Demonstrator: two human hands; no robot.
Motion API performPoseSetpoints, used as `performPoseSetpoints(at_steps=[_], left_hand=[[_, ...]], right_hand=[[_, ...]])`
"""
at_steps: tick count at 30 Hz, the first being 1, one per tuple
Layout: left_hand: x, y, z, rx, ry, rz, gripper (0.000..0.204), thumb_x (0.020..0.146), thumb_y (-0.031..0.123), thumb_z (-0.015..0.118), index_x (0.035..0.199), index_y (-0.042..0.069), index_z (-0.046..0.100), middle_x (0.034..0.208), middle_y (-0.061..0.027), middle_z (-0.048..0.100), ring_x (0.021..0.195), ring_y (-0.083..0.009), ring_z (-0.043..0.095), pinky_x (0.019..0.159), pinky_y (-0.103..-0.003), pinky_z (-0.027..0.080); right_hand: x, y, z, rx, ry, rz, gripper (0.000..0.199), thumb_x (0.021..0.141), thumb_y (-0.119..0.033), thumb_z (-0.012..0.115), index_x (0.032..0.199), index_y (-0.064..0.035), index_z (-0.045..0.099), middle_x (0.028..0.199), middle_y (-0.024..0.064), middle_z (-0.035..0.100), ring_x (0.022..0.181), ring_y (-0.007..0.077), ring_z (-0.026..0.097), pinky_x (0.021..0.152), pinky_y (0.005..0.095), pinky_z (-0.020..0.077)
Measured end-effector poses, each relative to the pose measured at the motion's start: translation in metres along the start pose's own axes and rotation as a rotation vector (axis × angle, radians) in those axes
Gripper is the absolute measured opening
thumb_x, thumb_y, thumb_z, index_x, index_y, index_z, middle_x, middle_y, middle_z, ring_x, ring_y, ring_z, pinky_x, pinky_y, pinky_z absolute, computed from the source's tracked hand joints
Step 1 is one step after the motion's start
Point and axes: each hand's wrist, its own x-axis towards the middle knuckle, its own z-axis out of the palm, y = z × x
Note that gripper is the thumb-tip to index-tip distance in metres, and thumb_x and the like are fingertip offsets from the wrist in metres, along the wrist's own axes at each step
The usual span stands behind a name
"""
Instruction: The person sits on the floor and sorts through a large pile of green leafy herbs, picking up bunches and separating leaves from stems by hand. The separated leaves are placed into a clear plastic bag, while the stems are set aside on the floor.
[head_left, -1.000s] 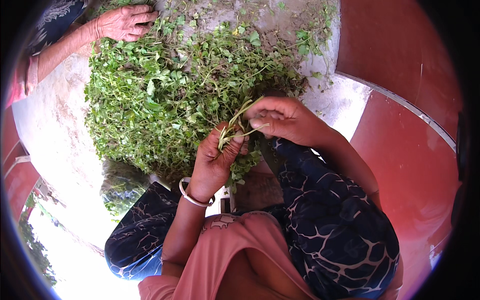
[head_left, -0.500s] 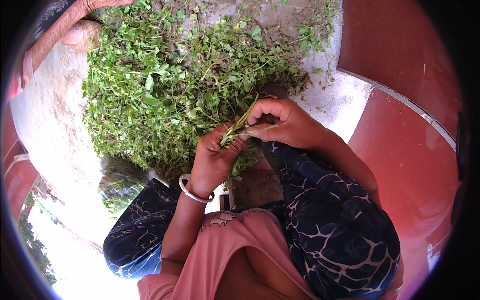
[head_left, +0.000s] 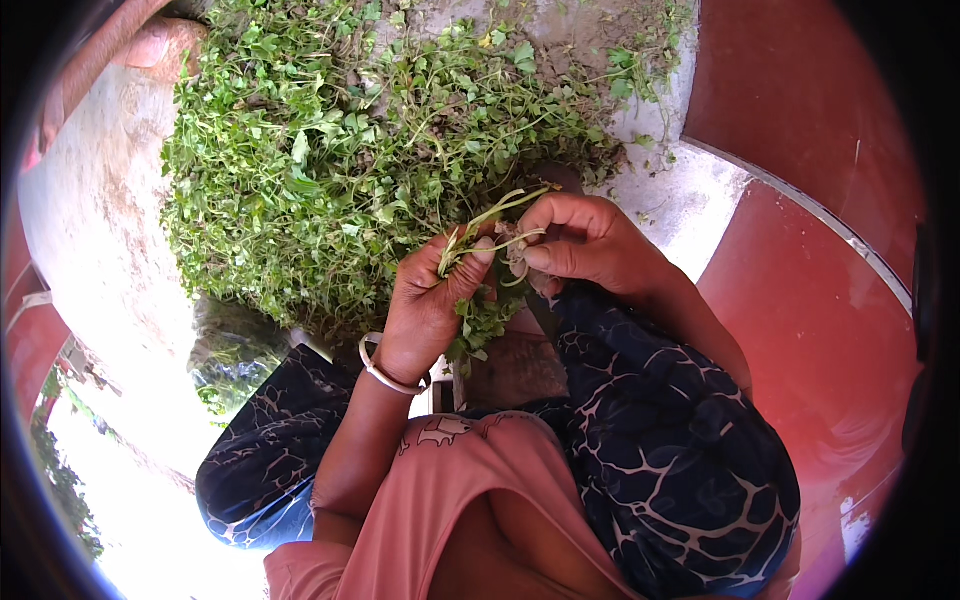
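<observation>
A big heap of leafy green herbs (head_left: 340,150) lies on the pale ground in front of my knees. My left hand (head_left: 425,300), with a white bangle at the wrist, is closed around a small bunch of herb stems (head_left: 478,240), leaves hanging below the fist. My right hand (head_left: 580,245) pinches the pale root ends of those same stems just right of the left fist. Both hands hover at the heap's near edge, above my dark patterned lap.
Another person's forearm (head_left: 110,40) shows at the top left by the heap. A red painted step or wall (head_left: 800,200) curves along the right. Pale concrete ground (head_left: 90,230) stretches left. Scattered herb bits (head_left: 650,60) lie at the top right.
The other person's hand has drawn back from the heap toward the top left corner. My two hands have stayed together on the stem bunch, shifting slightly.
</observation>
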Motion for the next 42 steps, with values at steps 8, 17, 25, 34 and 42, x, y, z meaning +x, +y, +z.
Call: performPoseSetpoints(at_steps=[8,17,25,34,42], left_hand=[[0.001,-0.007,-0.003,-0.122,-0.130,-0.140,0.022,0.094,0.021,0.054,0.103,0.003,0.062,0.080,-0.0009,0.061,0.067,-0.0070,0.052,0.058,-0.022,0.044],[-0.001,-0.005,-0.007,0.060,-0.160,-0.106,0.017,0.091,0.009,0.057,0.105,0.002,0.062,0.081,0.0004,0.060,0.075,-0.0064,0.051,0.068,-0.022,0.042],[-0.008,-0.008,0.007,0.361,0.011,0.174,0.015,0.082,-0.003,0.056,0.097,-0.001,0.060,0.083,-0.0050,0.059,0.073,-0.0104,0.054,0.066,-0.024,0.044],[-0.005,0.015,-0.010,-0.074,0.196,0.132,0.020,0.095,0.021,0.052,0.088,0.004,0.057,0.080,-0.0020,0.056,0.075,-0.0108,0.052,0.074,-0.023,0.040],[0.000,0.013,-0.006,0.068,0.130,0.193,0.020,0.097,0.020,0.049,0.093,0.002,0.056,0.081,-0.0034,0.057,0.070,-0.0107,0.053,0.071,-0.025,0.043]], right_hand=[[0.007,0.012,-0.007,-0.063,0.045,-0.195,0.010,0.088,-0.008,0.060,0.094,-0.0057,0.053,0.083,-0.0002,0.057,0.071,0.0074,0.056,0.064,0.0222,0.0458],[0.010,0.018,-0.010,0.138,0.034,-0.094,0.009,0.090,-0.007,0.057,0.095,-0.0069,0.050,0.090,0.0061,0.061,0.067,0.0103,0.056,0.059,0.0234,0.0462],[0.009,0.012,-0.008,0.015,-0.102,-0.210,0.008,0.091,-0.005,0.056,0.093,-0.0048,0.048,0.090,0.0072,0.060,0.070,0.0123,0.058,0.065,0.0267,0.0474],[-0.017,-0.015,-0.025,-0.875,0.087,-0.177,0.014,0.088,-0.016,0.057,0.096,-0.0051,0.052,0.090,0.0123,0.062,0.072,0.0167,0.063,0.067,0.0300,0.0487],[0.010,-0.003,-0.067,-1.580,0.898,-0.610,0.017,0.075,-0.017,0.067,0.087,-0.0081,0.059,0.081,0.0104,0.053,0.075,0.0276,0.060,0.061,0.0370,0.0487]])
